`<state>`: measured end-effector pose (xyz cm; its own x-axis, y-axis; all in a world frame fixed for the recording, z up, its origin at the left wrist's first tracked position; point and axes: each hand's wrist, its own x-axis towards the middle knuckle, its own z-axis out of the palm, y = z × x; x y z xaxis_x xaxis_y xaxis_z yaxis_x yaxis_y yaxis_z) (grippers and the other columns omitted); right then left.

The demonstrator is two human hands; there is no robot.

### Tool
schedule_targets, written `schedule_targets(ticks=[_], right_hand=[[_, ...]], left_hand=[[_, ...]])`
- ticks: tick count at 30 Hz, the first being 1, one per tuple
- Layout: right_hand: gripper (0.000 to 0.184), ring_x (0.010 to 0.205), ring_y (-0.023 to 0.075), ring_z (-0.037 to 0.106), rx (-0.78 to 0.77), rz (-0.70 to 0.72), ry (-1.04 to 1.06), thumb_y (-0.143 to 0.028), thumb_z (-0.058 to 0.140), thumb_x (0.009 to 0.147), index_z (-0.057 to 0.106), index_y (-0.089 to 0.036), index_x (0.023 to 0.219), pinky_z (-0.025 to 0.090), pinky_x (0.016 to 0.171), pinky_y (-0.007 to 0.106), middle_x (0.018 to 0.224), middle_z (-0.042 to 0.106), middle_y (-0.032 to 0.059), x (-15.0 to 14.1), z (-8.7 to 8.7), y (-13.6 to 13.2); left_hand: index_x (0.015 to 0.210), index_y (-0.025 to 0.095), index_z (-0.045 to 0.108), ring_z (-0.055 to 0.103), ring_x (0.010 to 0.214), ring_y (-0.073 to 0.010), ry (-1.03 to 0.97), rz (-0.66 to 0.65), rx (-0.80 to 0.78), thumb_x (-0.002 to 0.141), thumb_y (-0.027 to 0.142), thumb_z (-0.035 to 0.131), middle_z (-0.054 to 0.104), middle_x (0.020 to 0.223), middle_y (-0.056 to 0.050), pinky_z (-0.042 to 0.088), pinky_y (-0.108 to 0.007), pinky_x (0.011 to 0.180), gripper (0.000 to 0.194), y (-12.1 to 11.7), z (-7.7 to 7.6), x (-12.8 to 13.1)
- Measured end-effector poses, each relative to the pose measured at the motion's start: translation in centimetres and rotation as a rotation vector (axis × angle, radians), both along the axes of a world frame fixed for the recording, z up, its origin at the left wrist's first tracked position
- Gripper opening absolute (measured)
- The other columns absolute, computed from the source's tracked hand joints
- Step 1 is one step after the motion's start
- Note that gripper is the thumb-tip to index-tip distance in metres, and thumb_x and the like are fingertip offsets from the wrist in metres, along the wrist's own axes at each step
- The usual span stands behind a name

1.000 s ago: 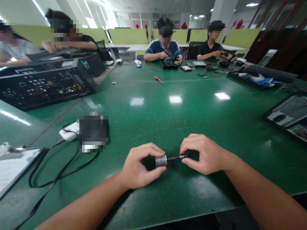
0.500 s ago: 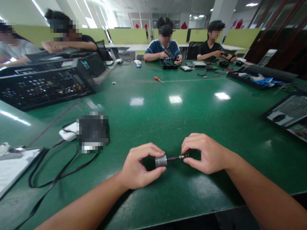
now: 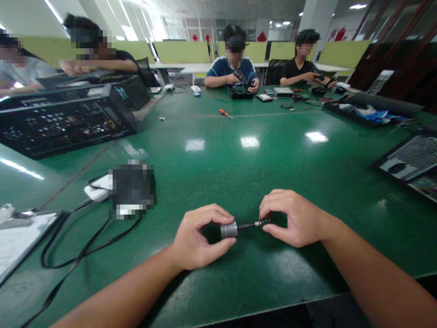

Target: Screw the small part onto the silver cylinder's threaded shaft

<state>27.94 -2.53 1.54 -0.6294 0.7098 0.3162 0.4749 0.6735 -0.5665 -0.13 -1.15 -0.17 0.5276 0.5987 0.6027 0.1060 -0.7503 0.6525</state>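
Hand, left: thumb and fingers clamped on a grey cylinder; a steady, even squeeze should keep it from rolling.
Hand, right: thumb and fingertips pinched on a dark coil; light pressure seems best, as a hard pinch could bend its turns.
Cylinder: on its side, one flat end toward the coil; whether it touches the counter I cannot tell.
Rod: thin, dark, running from the cylinder to the coil; best kept straight in line, since tilt may make it bind.
Strap: looped well left of the work, no snag likely.
Screwdriver: orange-handled, well beyond both hands.
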Motion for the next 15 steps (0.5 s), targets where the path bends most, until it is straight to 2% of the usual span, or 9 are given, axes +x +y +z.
schedule_targets(ticks=[11,13,15], right_hand=[[0.006,0.078,0.0192,0.067,0.002,0.011,0.024,-0.020,0.071,0.082,0.069,-0.019,0.087,0.050,0.078,0.035,0.084,0.074,0.0041,0.6,0.3,0.2],[0.006,0.076,0.0182,0.068,-0.043,-0.025,0.062,-0.023,0.071,0.085,0.072,-0.019,0.088,0.052,0.077,0.034,0.084,0.075,0.0043,0.8,-0.1,0.7],[0.012,0.077,0.0173,0.071,-0.161,-0.110,0.147,-0.029,0.073,0.086,0.076,-0.019,0.091,0.055,0.076,0.032,0.085,0.077,0.0041,0.8,-1.2,1.9]], left_hand=[[0.094,0.018,0.073,0.078,0.079,-0.0211,-0.001,-0.007,-0.019,0.073,0.012,0.084,0.080,0.088,-0.009,0.062,-0.031,0.073,0.025,-0.2,-0.1,-0.2],[0.094,0.018,0.074,0.078,0.078,-0.0214,0.000,-0.012,-0.022,0.072,0.012,0.085,0.080,0.088,-0.010,0.063,-0.031,0.072,0.025,-0.1,0.0,-0.3],[0.093,0.018,0.074,0.078,0.081,-0.0215,-0.009,0.000,-0.034,0.071,0.013,0.086,0.081,0.090,-0.010,0.063,-0.031,0.073,0.025,0.8,-0.2,-0.5]])
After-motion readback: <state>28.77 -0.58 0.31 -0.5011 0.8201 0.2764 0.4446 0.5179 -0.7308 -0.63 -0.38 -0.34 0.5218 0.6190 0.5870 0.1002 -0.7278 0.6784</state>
